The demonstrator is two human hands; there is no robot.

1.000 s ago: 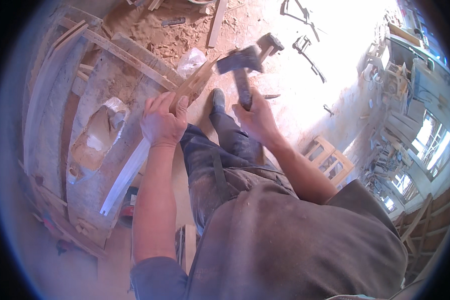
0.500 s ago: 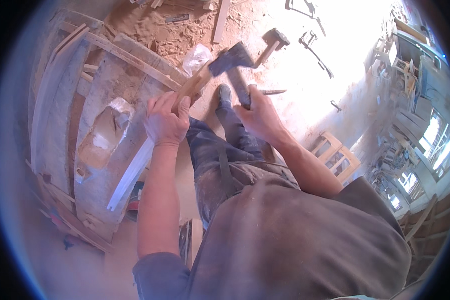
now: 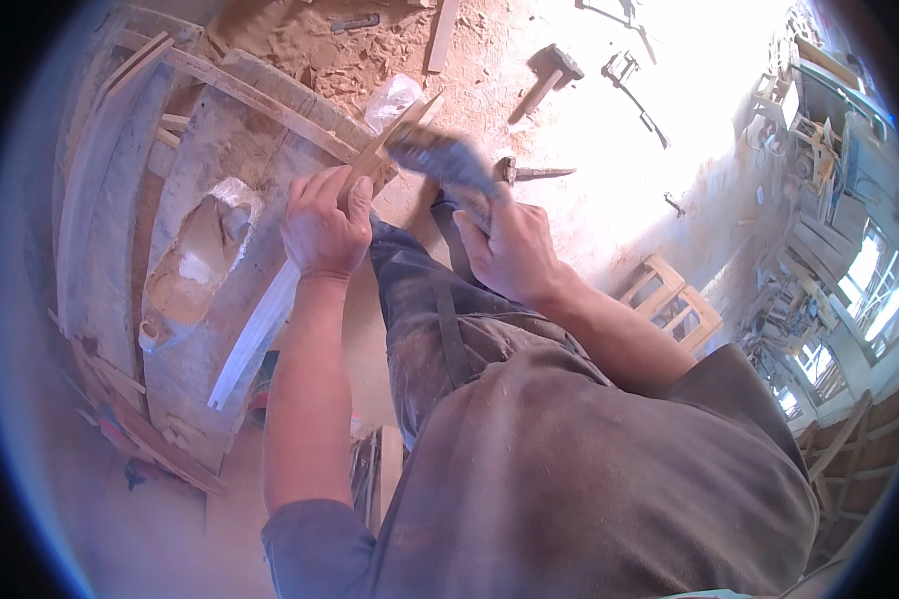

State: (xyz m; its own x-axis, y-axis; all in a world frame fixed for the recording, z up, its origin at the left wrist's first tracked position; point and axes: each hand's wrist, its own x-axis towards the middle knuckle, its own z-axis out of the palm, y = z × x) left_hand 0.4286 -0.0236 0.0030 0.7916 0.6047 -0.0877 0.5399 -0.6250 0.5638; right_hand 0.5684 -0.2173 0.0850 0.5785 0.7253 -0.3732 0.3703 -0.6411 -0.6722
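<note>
Two bare hands work over a heavy timber desk (image 3: 120, 230) dusted with sawdust. A long pale wooden strip (image 3: 270, 309) slants across it, gripped near its upper end by the left hand (image 3: 322, 232), fingers wrapped shut. Just beside, the right hand (image 3: 514, 250) closes its fingers on a blurred hammer (image 3: 440, 160).

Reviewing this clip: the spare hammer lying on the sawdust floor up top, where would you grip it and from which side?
Grip the hammer by its wooden handle, near the free lower-left end, coming down from above. It lies flat with the heavy head at the upper right, and the handle has bare floor on both sides.
</note>
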